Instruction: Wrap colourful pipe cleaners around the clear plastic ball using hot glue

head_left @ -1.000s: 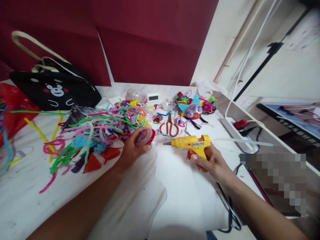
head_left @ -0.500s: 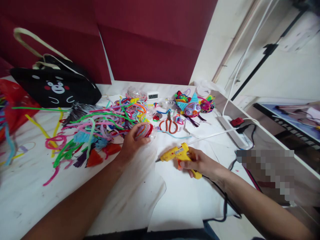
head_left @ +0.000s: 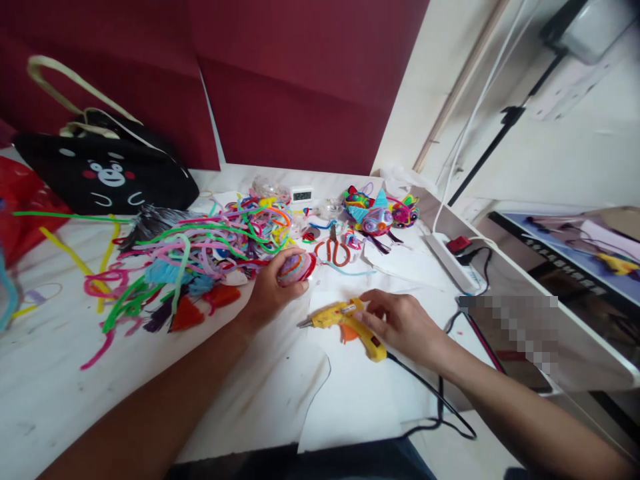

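My left hand is closed around a round ball wrapped in coloured pipe cleaners, with red, orange and purple bands showing. On the white paper in front of me lies a yellow hot glue gun, its metal nozzle pointing left and its orange trigger visible. My right hand hovers at the rear of the gun with its fingers loosened off the handle, thumb and fingertips still close to the body. Orange-handled scissors lie just beyond the ball.
A heap of pipe cleaners and tassels spreads to the left, before a black bag. Behind are a small digital clock and finished colourful ornaments. A power strip and the gun's black cord lie at right.
My right hand has loosened from the glue gun's handle, and the gun now rests lower on the paper. My left hand has turned the ball slightly. The view has shifted a little.
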Demonstrator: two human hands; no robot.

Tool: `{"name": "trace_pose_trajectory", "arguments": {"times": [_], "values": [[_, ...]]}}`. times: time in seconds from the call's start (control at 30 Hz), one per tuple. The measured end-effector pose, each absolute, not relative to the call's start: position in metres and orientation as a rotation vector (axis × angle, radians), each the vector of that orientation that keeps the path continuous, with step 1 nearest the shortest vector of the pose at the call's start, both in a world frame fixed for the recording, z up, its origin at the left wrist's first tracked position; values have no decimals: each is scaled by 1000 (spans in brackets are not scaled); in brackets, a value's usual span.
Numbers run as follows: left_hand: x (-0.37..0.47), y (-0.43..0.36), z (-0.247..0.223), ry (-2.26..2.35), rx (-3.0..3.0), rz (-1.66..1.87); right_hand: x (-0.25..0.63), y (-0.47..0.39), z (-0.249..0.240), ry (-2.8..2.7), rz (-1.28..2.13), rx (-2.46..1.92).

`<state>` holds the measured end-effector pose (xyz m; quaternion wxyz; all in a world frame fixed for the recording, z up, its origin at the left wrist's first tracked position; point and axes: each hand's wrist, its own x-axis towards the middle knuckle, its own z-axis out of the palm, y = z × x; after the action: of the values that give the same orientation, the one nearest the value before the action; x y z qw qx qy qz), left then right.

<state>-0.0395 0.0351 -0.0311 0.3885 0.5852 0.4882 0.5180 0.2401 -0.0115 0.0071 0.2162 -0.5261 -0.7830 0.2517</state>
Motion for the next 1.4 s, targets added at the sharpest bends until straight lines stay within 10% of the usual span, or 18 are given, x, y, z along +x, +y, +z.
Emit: {"name": "trace_pose_trajectory", "arguments": {"times": [1.4], "values": [[-32,31,-43,1010,1628,1173,184,24,-7,-1839,795,-1128]]}}
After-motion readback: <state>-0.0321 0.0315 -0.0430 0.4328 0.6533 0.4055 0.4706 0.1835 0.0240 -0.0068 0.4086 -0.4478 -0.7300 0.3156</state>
